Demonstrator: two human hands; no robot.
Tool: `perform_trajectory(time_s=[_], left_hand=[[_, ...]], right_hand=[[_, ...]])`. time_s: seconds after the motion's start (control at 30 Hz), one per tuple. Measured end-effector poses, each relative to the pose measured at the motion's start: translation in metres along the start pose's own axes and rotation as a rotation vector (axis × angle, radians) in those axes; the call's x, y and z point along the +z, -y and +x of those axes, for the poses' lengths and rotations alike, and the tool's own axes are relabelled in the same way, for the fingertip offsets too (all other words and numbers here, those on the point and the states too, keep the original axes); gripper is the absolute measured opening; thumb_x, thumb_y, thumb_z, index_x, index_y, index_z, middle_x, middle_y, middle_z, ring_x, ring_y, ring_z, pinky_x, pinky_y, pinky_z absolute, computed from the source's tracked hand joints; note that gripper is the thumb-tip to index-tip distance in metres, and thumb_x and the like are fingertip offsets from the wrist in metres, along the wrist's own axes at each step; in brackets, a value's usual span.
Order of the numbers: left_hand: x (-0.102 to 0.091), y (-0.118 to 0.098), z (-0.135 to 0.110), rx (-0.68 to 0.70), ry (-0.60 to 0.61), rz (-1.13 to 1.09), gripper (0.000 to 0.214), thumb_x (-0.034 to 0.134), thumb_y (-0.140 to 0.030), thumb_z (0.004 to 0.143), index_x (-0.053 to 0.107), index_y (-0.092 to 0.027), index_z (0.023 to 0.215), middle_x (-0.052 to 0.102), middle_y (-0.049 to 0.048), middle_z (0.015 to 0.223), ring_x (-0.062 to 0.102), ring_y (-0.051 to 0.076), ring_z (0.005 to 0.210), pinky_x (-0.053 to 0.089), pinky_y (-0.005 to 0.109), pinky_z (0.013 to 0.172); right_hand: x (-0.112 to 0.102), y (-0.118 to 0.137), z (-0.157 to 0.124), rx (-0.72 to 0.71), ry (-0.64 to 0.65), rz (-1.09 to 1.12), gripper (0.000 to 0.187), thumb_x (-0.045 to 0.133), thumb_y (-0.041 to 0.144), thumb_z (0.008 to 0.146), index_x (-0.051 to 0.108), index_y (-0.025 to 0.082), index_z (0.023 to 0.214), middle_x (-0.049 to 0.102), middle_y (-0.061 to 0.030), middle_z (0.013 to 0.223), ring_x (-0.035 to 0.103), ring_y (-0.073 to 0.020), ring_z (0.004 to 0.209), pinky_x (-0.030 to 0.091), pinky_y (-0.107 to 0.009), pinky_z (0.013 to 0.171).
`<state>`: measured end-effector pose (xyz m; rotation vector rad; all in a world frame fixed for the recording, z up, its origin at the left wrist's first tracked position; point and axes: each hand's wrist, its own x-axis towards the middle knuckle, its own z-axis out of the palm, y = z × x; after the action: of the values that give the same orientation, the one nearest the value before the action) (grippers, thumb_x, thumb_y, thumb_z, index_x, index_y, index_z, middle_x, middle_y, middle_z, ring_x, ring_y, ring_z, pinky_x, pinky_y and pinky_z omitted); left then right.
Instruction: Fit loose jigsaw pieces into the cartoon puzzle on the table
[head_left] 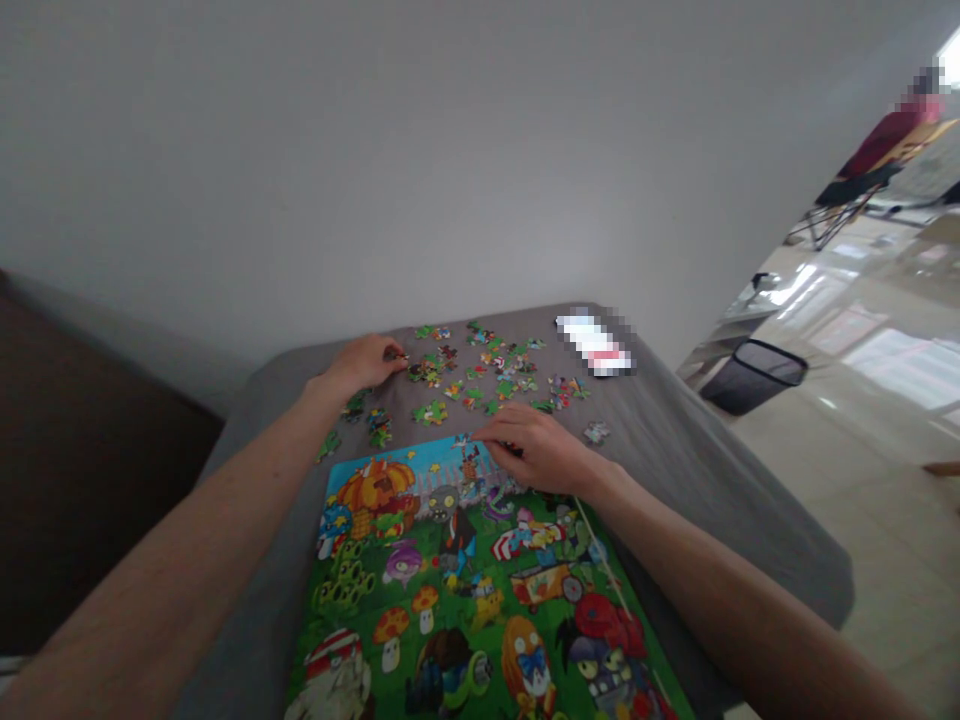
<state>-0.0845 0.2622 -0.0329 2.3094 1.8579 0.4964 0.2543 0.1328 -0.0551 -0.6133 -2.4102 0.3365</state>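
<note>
A cartoon picture puzzle [465, 570] with a green ground, a pumpkin and zombie figures lies in front of me. Over its top edge reaches my right hand [536, 447], thumb and fingers pinched on a small pale jigsaw piece [462, 440] there. Farther back on the left, my left hand [364, 362] is closed in a pinch at the rim of the loose pieces, with a small jigsaw piece partly showing at its fingertips. Loose jigsaw pieces [430, 412], mostly green, are scattered between and behind my hands.
A grey cloth [720, 520] covers the table, which stands against a pale wall [450, 170]. A phone with a blurred-out screen [596, 343] lies at the back right. Beyond the table's right side, a dark mesh bin [754, 378] stands on the tiled floor.
</note>
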Motion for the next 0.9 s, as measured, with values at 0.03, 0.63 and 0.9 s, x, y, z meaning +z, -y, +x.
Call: perform_trajectory(time_s=[0.03,0.63,0.9], left_hand=[[-0.003,-0.001,0.0,-0.007,0.027,0.006,0.034,0.073,-0.043,0.107,0.071,-0.02,0.132,0.072,0.0104,0.134,0.073,0.025,0.113,0.065,0.046,0.097],[-0.02,-0.139,-0.169,0.351,0.316,-0.358,0.042,0.055,-0.068,0.106,0.086,-0.038,0.109,0.087,-0.0027,0.096,0.08,0.022,0.08,0.062,0.033,0.071],[0.011,-0.147,-0.198,0.467,0.327,-0.453,0.028,0.06,-0.048,0.112,0.086,-0.037,0.112,0.086,-0.001,0.094,0.078,0.018,0.081,0.063,0.03,0.076]], right_hand=[[-0.002,-0.002,0.0,-0.003,-0.016,-0.005,0.03,0.055,0.014,0.107,0.082,0.018,0.118,0.082,-0.011,0.102,0.074,-0.0224,0.098,0.06,-0.04,0.093],[-0.022,-0.019,0.002,0.099,-0.04,-0.064,0.036,0.05,0.015,0.11,0.082,0.021,0.124,0.079,-0.009,0.114,0.068,-0.0232,0.114,0.051,-0.041,0.108],[-0.023,-0.014,0.003,0.139,0.03,-0.058,0.035,0.05,0.014,0.11,0.081,0.019,0.126,0.078,-0.0102,0.115,0.066,-0.0246,0.114,0.05,-0.043,0.107]])
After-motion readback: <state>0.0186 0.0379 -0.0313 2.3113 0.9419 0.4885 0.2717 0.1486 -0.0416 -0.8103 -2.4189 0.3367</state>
